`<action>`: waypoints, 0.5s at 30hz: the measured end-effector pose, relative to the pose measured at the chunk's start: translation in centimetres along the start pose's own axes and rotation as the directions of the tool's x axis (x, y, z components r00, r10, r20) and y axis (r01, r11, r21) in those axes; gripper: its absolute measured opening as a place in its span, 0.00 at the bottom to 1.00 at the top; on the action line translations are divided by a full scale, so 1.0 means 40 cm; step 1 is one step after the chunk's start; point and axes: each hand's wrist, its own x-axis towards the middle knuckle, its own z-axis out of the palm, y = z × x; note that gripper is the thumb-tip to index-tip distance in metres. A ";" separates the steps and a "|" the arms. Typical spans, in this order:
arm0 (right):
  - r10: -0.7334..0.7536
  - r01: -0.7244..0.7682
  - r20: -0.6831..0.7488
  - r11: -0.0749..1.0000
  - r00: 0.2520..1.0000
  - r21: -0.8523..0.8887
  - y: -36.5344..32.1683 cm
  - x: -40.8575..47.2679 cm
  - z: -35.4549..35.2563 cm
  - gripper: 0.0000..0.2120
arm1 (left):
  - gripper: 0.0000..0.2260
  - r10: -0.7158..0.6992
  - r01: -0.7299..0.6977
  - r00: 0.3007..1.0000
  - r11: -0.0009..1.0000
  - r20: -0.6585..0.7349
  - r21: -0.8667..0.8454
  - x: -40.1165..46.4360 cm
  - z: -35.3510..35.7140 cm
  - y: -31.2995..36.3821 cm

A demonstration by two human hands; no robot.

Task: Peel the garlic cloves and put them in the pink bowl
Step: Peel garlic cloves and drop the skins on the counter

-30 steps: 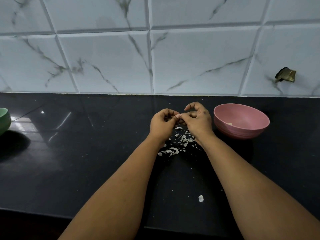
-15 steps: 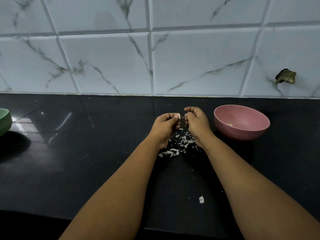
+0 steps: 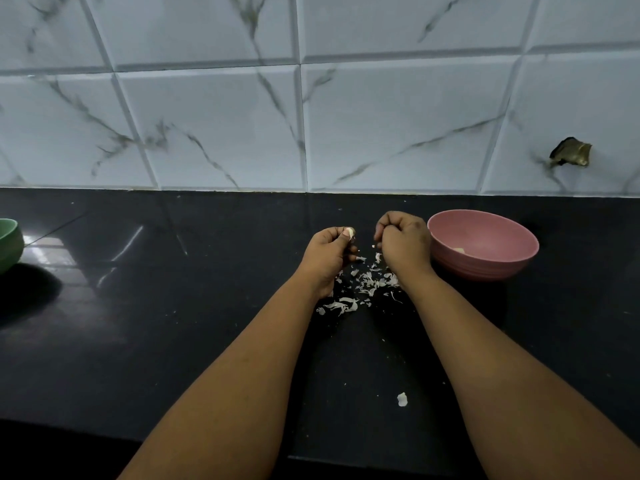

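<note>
My left hand [image 3: 329, 252] is closed around a pale garlic clove [image 3: 349, 232] that peeks out between thumb and fingertips. My right hand [image 3: 403, 242] hovers a short gap to its right with the fingers curled in; a tiny bit of skin [image 3: 373, 246] hangs at its fingertips. The pink bowl [image 3: 485, 268] stands just right of my right hand, with a peeled clove [image 3: 459, 250] lying inside. A heap of white garlic skins [image 3: 363, 285] lies on the black counter below both hands.
A green bowl [image 3: 8, 242] sits at the far left edge of the black counter [image 3: 156, 323]. One stray skin piece [image 3: 402, 399] lies nearer to me. The tiled wall [image 3: 311, 116] stands behind, with a broken dark hole [image 3: 569, 152] at right.
My hands were pressed together on the clove and have pulled apart. The clove stayed in my left hand, and my right hand moved right toward the pink bowl.
</note>
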 end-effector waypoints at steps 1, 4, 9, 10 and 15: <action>0.013 -0.013 0.006 0.999 1.000 0.033 0.001 0.004 0.001 0.15 | 0.09 0.001 -0.001 1.000 1.000 -0.001 0.008 0.000 0.000 -0.001; 0.011 -0.015 0.061 0.998 0.998 0.064 0.005 0.004 0.009 0.12 | 0.10 0.001 -0.001 1.000 1.000 0.000 0.010 -0.001 0.003 -0.001; -0.025 -0.026 0.248 0.980 0.969 0.197 0.017 -0.012 0.021 0.08 | 0.09 0.006 -0.005 1.000 1.000 0.026 -0.014 -0.004 0.005 0.002; -0.031 -0.021 0.258 0.980 0.966 0.197 0.017 -0.015 0.021 0.07 | 0.08 0.003 -0.003 1.000 1.000 0.022 0.002 -0.003 0.005 0.002; -0.017 -0.028 0.249 0.984 0.968 0.178 0.014 -0.017 0.015 0.04 | 0.08 -0.006 0.007 1.000 0.997 -0.010 0.072 -0.001 0.005 -0.005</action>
